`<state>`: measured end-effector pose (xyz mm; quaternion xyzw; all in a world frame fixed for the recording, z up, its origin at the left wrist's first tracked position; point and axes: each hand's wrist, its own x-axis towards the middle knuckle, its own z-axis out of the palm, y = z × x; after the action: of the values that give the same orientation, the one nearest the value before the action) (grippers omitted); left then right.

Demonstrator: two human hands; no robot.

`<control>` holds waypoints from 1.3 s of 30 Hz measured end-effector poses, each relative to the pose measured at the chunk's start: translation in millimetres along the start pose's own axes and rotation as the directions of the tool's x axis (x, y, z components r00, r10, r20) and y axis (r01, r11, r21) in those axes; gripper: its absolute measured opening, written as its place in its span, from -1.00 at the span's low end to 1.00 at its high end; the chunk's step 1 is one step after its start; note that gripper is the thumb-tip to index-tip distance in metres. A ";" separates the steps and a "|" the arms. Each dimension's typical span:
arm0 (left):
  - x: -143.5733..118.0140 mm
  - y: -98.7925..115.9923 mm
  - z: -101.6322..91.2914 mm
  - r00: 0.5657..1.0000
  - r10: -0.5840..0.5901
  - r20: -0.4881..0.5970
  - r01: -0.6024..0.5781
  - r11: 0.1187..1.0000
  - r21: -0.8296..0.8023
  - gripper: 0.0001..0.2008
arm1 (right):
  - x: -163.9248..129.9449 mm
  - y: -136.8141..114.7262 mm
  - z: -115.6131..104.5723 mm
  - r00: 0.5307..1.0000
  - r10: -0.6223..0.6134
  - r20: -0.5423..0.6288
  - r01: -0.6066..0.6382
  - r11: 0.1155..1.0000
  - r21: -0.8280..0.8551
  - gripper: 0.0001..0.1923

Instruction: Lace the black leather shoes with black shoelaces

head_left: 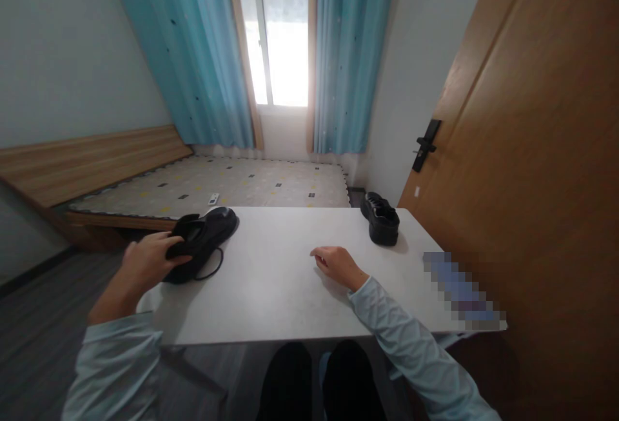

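Note:
A black shoe (215, 227) lies at the left end of the white table (275, 285), its toe pointing to the far right. My left hand (153, 258) grips it at the opening near the heel, thumb and fingers closed on the collar. A loose black lace (220, 266) loops out beside it onto the table. My right hand (338, 265) rests low over the middle of the table with its fingers curled together, and nothing shows in them. Beyond it to the right stands the second black shoe (382, 220), upright, heel toward me and laces on top.
A pixelated bluish item (459, 289) lies along the table's right edge. Close on the right is a wooden door (527, 169) with a black handle (426, 145). Behind the table is a bed (261, 179) with a small white remote-like object (213, 199) on it.

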<state>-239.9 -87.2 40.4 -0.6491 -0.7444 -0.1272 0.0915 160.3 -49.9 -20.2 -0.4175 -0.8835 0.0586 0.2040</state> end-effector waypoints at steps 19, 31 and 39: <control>-29.7 195.7 -0.6 0.827 0.426 -0.367 -0.422 0.901 0.095 -0.88 | 2.8 1.0 -4.9 0.973 0.146 -0.178 -0.128 0.986 0.110 -0.76; -75.2 264.0 23.0 0.794 0.496 -0.352 -0.551 0.831 -0.071 -0.95 | 10.4 10.9 -19.4 0.757 0.492 -0.431 -0.162 0.779 0.606 -0.57; -92.9 277.2 32.1 0.836 0.458 -0.303 -0.521 0.836 -0.174 -0.95 | 10.8 14.0 -22.6 0.808 0.436 -0.397 -0.146 0.800 0.582 -0.57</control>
<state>48.4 -130.2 1.4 -0.8038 -0.5125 -0.2721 0.1315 173.5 -34.2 -0.2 -0.4812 -0.6679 0.2161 0.5250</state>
